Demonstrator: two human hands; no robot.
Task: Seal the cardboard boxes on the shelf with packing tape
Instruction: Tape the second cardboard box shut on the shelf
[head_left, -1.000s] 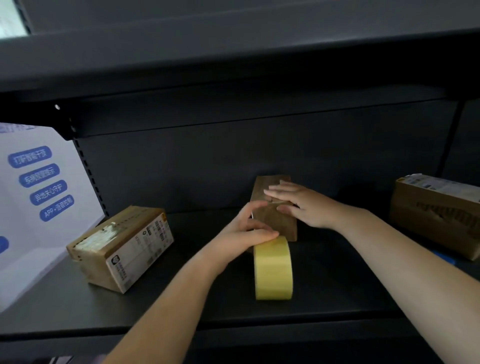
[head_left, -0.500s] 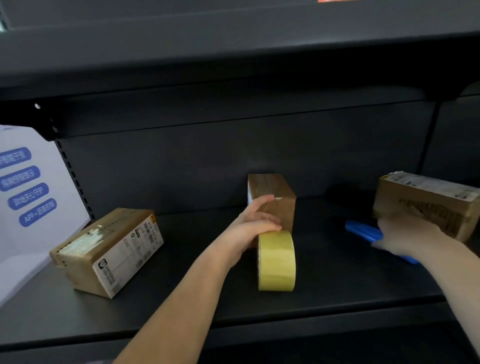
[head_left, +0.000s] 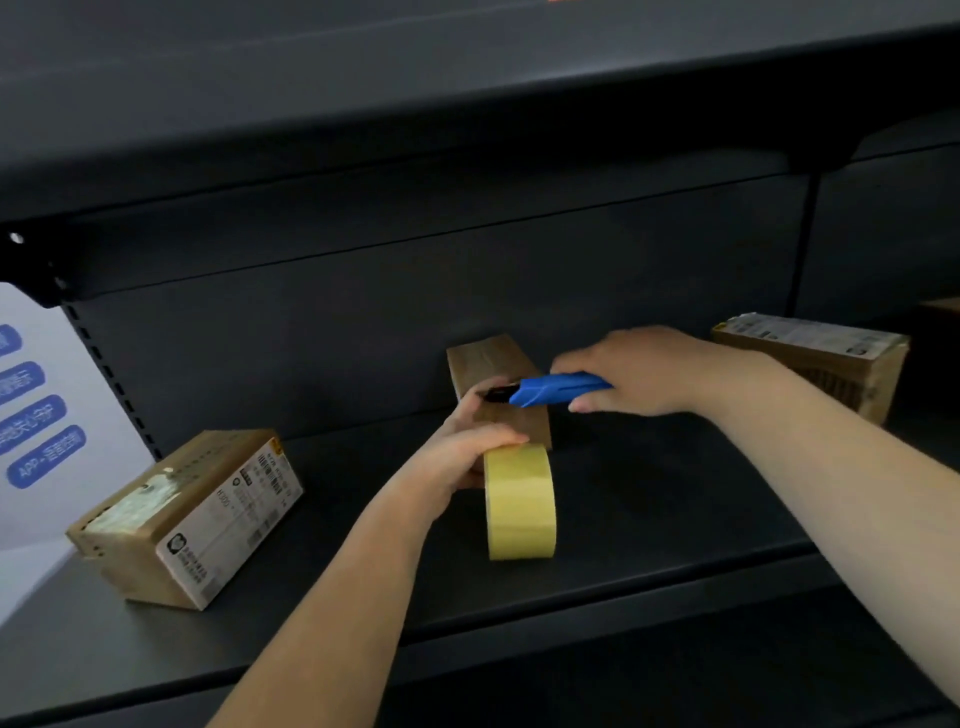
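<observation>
A small cardboard box stands at the middle back of the dark shelf. Just in front of it a yellow roll of packing tape stands on edge. My left hand grips the roll's top left side, fingers reaching toward the box's front. My right hand holds a blue utility knife level, its dark tip pointing left at the front top of the small box, close to my left fingers.
A labelled cardboard box lies at the shelf's left. Another box sits at the right back. A white sign with blue labels leans at the far left. An upper shelf overhangs closely.
My right hand left the small box, picked up the blue knife from the shelf at the right, and brought it left to the box. My left hand stayed on the tape roll.
</observation>
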